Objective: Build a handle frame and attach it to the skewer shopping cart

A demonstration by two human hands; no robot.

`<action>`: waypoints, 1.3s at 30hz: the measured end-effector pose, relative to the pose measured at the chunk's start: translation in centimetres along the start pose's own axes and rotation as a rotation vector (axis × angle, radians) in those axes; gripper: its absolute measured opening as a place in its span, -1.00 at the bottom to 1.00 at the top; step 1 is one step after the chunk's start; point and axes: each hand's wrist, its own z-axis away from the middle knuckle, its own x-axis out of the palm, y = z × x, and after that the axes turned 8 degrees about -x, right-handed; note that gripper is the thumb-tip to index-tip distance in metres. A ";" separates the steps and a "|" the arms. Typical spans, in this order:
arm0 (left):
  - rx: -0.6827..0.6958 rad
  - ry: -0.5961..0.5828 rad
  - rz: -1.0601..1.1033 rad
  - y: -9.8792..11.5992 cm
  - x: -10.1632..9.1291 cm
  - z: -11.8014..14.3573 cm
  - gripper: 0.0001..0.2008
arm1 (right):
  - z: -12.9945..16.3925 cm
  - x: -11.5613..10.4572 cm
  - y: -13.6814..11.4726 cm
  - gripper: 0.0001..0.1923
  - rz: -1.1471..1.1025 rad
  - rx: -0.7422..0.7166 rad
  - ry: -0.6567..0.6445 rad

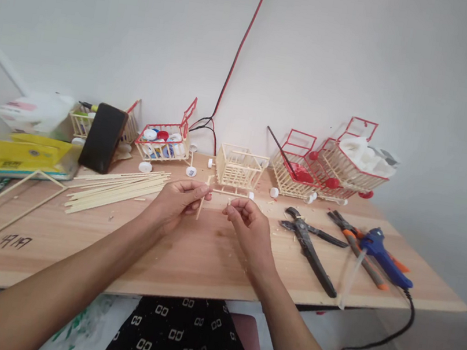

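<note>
Between the thumb and fingers of my left hand (181,199) is a short thin wooden stick (199,210), held nearly upright, with a small bent piece at its top. My right hand (248,221) is pinched a little to the right of it, with a tiny pale bit at the fingertips, too small to name. Just behind both hands stands a plain wooden miniature cart (241,167) with white wheels. A bundle of loose wooden sticks (117,192) lies left of my left hand.
Cap-filled cart (163,144) and phone (102,138) stand left, near a yellow packet (28,156). To the right are red-trimmed carts (298,170), black cutters (310,251), orange-handled pliers (363,259) and a blue glue gun (385,259), its cord hanging off the table.
</note>
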 end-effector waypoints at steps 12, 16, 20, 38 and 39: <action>0.022 -0.011 -0.071 0.2 0.0 0.2 -0.63 | 0.4 -0.3 0.1 -0.87 0.024 -0.019 -0.007; 0.036 -0.013 -0.080 0.2 0.0 0.2 -0.65 | 0.3 -0.6 0.0 -0.87 0.076 -0.035 -0.004; 0.038 -0.031 -0.045 0.1 -0.2 -0.1 -0.65 | 0.5 -0.8 -0.3 -0.86 0.158 -0.064 -0.026; 0.018 -0.153 0.099 0.4 -0.4 -0.4 -0.67 | 1.1 0.6 -3.6 -0.92 0.543 -0.307 -0.238; 0.023 -0.159 0.098 0.4 -0.4 -0.4 -0.67 | 1.1 0.7 -3.7 -0.91 0.546 -0.306 -0.242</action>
